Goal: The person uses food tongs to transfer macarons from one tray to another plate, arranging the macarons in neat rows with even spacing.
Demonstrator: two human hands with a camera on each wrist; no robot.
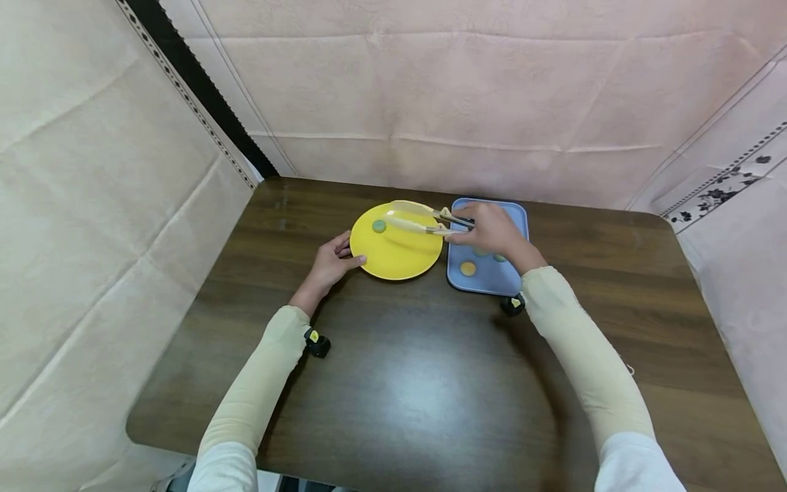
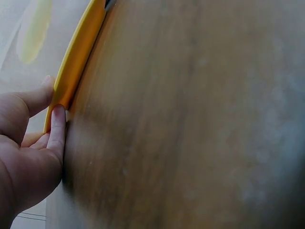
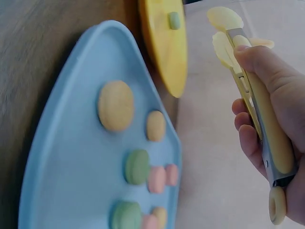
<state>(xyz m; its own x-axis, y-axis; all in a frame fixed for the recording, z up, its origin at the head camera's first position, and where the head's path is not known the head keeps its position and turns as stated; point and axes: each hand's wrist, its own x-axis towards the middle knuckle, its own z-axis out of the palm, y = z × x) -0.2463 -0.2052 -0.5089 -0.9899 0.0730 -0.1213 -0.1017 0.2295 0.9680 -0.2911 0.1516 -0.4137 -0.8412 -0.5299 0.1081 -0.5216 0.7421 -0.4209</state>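
Note:
My left hand (image 1: 332, 263) grips the near-left rim of a round yellow plate (image 1: 399, 265), its thumb on the upper side in the left wrist view. On the plate, toward the far left, lies one green macaron-like disc (image 1: 379, 225). In my right hand (image 1: 494, 231) is a pair of tongs (image 3: 267, 124) with cream tips, held over the plate's right part. The tips are apart, and nothing shows between them. Beneath the right hand a blue tray (image 1: 494, 279) carries tan macarons (image 3: 116, 105), green macarons (image 3: 137, 167) and pink macarons (image 3: 157, 179); the hand hides part of it.
Plate and tray stand side by side near the back of a dark wooden table (image 1: 393, 383). Pale cloth (image 1: 467, 102) hangs behind and at both sides. A small black device (image 1: 318, 344) sits on the left sleeve, another black device (image 1: 512, 305) on the right.

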